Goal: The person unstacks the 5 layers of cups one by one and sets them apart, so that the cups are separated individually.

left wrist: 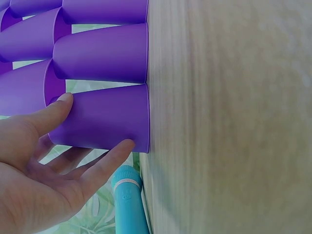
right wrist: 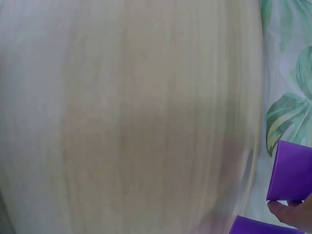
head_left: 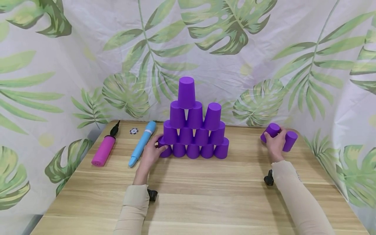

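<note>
A pyramid of purple cups (head_left: pixel 193 151) stands upside down in stacked rows. At its lower left corner my left hand (head_left: pixel 151 153) curls round the end cup (left wrist: pixel 105 119) of the bottom row. The left wrist view shows the thumb near that cup's narrow end and the other fingers along its far side. Over on the right, my right hand (head_left: pixel 276 143) grips a purple cup (head_left: pixel 271 130) between thumb and fingers. Beside the hand, on its right, is another purple cup (head_left: pixel 290 141); both also show at the lower right corner of the right wrist view.
Left of the pyramid lie a light blue balloon pump (head_left: pixel 142 143), a pink hand pump (head_left: pixel 104 150) with a black nozzle and a poker chip (head_left: pixel 133 131). A leaf-print cloth (head_left: pixel 217 65) hangs behind the wooden table (head_left: pixel 211 199).
</note>
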The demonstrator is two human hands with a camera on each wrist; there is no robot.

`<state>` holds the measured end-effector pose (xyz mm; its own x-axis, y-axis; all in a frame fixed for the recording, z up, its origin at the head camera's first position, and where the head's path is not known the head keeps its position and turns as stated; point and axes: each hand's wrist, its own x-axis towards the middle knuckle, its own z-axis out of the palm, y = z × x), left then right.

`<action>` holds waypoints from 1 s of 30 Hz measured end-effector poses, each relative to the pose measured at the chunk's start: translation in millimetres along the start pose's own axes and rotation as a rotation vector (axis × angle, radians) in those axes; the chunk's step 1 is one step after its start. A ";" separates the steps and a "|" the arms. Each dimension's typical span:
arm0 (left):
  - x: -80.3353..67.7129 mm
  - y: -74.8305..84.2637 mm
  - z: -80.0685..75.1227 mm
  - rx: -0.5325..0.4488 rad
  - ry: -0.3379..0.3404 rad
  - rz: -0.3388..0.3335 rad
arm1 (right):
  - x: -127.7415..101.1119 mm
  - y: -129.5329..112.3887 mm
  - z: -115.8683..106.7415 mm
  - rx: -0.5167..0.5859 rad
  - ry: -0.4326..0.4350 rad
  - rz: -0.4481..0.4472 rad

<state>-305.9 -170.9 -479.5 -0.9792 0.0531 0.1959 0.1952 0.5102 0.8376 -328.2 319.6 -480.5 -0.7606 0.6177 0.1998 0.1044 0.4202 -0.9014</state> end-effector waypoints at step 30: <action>-1.2 0.0 -1.1 -0.004 -0.002 0.001 | -0.7 13.9 2.8 -0.025 0.021 0.037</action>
<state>-304.6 -171.9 -479.1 -0.9792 0.0547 0.1955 0.1960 0.5065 0.8397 -328.0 323.1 -494.2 -0.7425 0.6467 0.1747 0.1482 0.4129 -0.8986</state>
